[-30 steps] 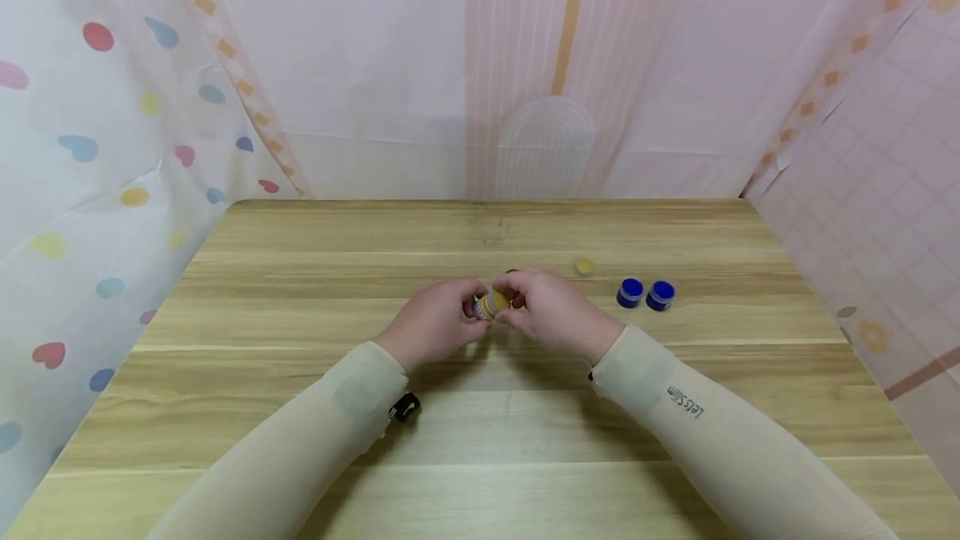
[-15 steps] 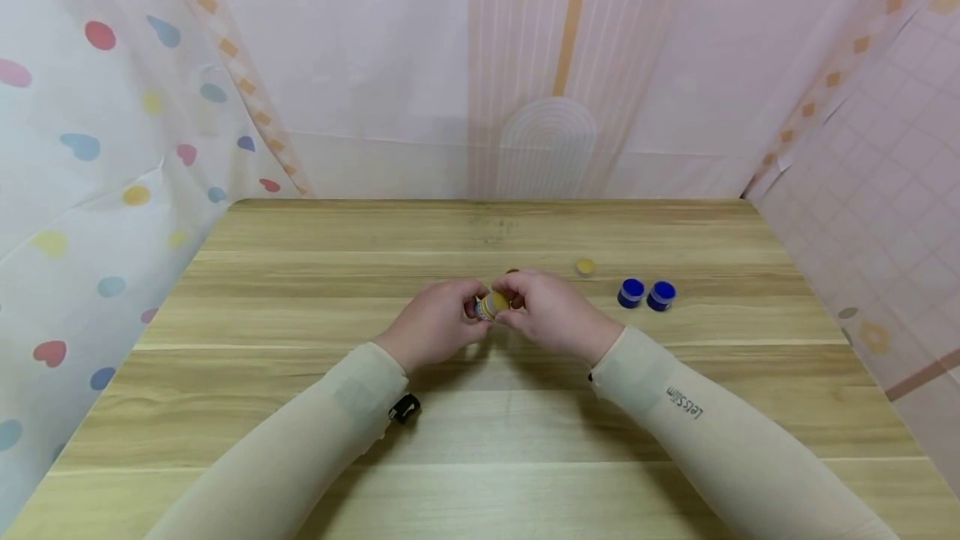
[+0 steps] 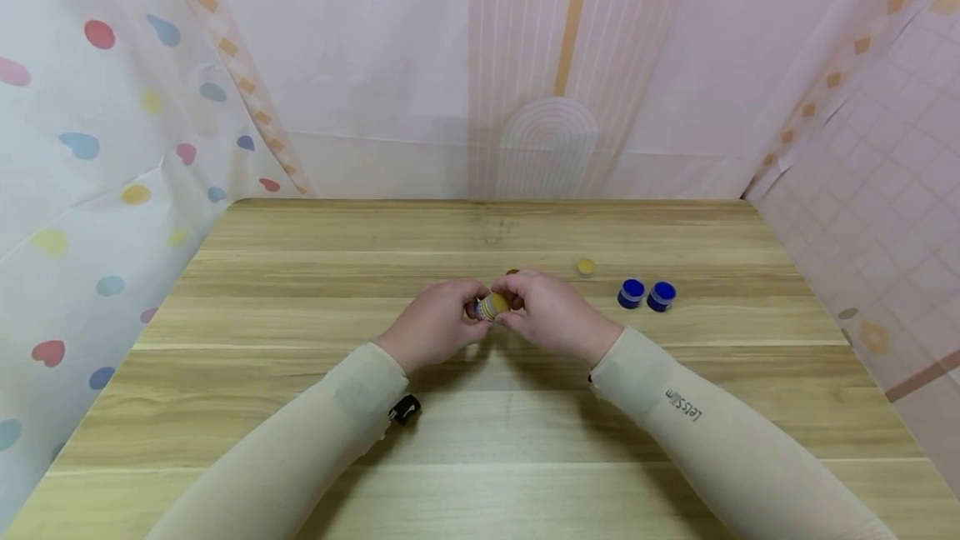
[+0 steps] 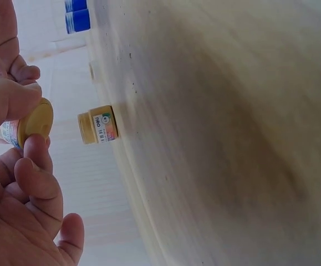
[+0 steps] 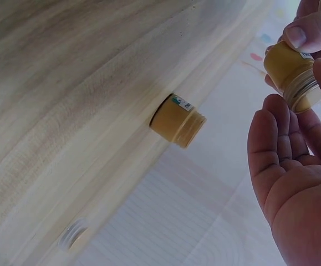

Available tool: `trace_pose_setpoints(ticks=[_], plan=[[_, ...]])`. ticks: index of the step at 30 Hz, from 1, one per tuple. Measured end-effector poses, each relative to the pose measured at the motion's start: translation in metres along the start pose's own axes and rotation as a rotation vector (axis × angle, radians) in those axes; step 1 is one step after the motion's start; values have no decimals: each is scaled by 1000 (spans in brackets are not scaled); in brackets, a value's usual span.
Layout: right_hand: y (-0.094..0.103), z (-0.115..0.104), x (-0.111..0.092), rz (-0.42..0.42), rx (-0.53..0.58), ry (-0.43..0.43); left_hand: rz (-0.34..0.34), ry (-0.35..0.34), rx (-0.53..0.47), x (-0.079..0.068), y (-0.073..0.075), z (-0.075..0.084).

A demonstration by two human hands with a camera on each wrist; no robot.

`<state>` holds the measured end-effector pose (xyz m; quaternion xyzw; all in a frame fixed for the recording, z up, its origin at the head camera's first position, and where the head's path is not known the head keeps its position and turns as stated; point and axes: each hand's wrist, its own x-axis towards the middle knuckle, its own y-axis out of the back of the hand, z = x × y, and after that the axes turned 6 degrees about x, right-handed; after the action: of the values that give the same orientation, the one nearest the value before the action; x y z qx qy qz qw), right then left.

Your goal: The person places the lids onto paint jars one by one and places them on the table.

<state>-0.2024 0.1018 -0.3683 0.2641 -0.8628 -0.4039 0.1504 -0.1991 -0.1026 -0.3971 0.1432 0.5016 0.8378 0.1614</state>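
Note:
My left hand (image 3: 435, 323) grips a small paint jar (image 3: 486, 307) of ochre-yellow paint, tilted on its side above the table. The right hand (image 3: 551, 313) pinches the clear lid (image 5: 304, 93) of that jar between thumb and fingers. In the right wrist view the lid sits at the jar's neck; whether it is loose there, I cannot tell. A second ochre jar (image 5: 177, 121) stands upright on the table just beyond the hands, its bare threaded neck showing. The right hand covers most of it in the head view. Its label also shows in the left wrist view.
Two blue paint jars (image 3: 631, 293) (image 3: 662, 297) stand side by side to the right of the hands. A loose clear lid (image 3: 585, 267) with yellow paint inside lies behind them to the left. Printed cloth (image 3: 360, 65) hangs behind the wooden table (image 3: 300, 273).

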Motion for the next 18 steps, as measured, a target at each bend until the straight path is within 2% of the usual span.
trace_pose_setpoints(ticks=[8,18], plan=[[-1,2,0,10,-17,3,-1,-4,7,0,0,1],[2,2,0,-7,22,-53,-10,2,9,0,2,3]])
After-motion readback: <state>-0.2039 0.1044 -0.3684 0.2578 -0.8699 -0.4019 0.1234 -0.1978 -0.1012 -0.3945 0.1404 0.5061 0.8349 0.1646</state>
